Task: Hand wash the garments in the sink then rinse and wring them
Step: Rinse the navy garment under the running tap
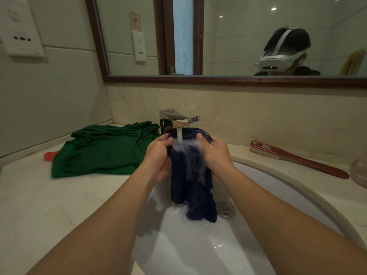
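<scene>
A dark blue garment is held bunched under the running tap, above the white sink, its lower end hanging down to the basin beside the drain. Water is seen pouring through the cloth and no suds can be made out, so this piece is judged to be at the rinse, with wringing not yet done. A green garment is laid on the worktop left of the tap, and its wash is judged to be left. The blue cloth's upper part is gripped from one side by the left hand and from the other by the right hand, fingers curled round the fabric.
</scene>
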`<action>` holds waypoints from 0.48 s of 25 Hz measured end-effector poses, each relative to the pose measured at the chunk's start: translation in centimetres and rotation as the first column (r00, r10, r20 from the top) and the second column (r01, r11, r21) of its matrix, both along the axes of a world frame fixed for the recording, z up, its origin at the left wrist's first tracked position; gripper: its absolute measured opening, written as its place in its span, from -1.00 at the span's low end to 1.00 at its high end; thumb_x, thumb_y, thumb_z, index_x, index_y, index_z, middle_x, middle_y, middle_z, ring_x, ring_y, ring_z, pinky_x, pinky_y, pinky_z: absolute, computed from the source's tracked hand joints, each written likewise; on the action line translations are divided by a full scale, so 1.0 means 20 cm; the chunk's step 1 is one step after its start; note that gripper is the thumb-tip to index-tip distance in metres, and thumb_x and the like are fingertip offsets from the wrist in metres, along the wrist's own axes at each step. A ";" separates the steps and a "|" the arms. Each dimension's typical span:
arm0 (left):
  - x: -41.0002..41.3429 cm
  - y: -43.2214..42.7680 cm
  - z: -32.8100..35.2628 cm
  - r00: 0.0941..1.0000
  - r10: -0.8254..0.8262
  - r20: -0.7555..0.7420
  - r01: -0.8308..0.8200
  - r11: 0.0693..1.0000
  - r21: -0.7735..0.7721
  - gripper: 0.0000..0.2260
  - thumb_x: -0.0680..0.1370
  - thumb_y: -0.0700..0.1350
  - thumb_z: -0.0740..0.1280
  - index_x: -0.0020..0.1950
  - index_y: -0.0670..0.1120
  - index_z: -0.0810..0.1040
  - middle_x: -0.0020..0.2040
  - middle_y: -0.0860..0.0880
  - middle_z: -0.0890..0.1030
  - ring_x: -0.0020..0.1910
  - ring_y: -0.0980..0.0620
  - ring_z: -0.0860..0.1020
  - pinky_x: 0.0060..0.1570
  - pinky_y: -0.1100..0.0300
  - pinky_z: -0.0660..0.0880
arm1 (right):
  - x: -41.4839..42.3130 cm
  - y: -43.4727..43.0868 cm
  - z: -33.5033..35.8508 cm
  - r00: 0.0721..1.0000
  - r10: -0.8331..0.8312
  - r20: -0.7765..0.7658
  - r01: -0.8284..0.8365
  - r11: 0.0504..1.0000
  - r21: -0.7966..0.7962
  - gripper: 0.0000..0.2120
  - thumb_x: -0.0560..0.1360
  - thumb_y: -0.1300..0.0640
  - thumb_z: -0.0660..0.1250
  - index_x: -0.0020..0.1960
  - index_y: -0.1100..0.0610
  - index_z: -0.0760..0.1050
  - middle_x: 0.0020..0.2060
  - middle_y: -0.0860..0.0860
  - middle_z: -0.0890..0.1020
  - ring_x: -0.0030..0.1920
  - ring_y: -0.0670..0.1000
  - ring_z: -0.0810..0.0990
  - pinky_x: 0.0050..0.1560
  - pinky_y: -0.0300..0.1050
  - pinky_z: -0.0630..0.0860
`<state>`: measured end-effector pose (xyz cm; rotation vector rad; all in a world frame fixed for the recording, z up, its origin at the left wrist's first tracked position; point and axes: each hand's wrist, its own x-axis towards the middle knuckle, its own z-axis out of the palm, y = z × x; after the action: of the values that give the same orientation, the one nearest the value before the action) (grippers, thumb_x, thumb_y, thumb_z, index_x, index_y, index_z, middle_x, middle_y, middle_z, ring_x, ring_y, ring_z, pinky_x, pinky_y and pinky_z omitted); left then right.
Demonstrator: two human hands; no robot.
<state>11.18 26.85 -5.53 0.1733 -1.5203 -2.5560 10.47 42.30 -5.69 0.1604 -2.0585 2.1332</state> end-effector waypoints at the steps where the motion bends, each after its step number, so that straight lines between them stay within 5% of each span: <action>1: 0.01 0.00 0.00 0.999 -0.032 -0.012 0.032 0.999 -0.022 -0.64 0.63 -0.23 0.28 0.44 -0.20 0.47 0.18 -0.25 0.66 0.09 -0.19 0.68 -0.02 0.00 0.62 | -0.01 0.01 0.00 1.000 -0.007 0.004 0.008 0.999 -0.043 -0.75 0.63 -0.09 0.37 0.06 0.08 0.69 -0.10 0.05 0.76 -0.01 0.13 0.74 0.11 0.16 0.67; 5: 0.05 0.03 0.00 0.994 0.096 -0.058 -0.108 0.956 -0.274 -0.63 0.57 -0.25 0.42 0.38 -0.14 0.50 0.18 -0.10 0.66 0.08 -0.04 0.67 -0.05 0.13 0.60 | -0.02 0.02 0.03 0.998 -0.058 0.011 0.059 0.993 -0.098 -0.72 0.65 -0.10 0.34 0.04 0.09 0.67 -0.09 0.08 0.75 -0.01 0.13 0.73 0.14 0.21 0.65; 12: 0.08 0.00 -0.02 0.936 0.268 -0.228 -0.352 0.688 -0.634 -0.85 0.56 -0.12 0.45 0.09 -0.02 0.54 -0.06 0.09 0.62 -0.08 0.14 0.60 -0.11 0.23 0.51 | 0.00 0.00 0.08 0.987 -0.129 -0.097 0.116 0.985 -0.126 -0.74 0.65 -0.07 0.34 0.14 0.12 0.63 -0.05 0.04 0.72 0.00 0.06 0.70 0.16 0.14 0.64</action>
<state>12.87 26.77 -5.95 0.1617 -2.0401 -1.5964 10.51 42.30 -4.12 0.1227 -1.8273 2.1196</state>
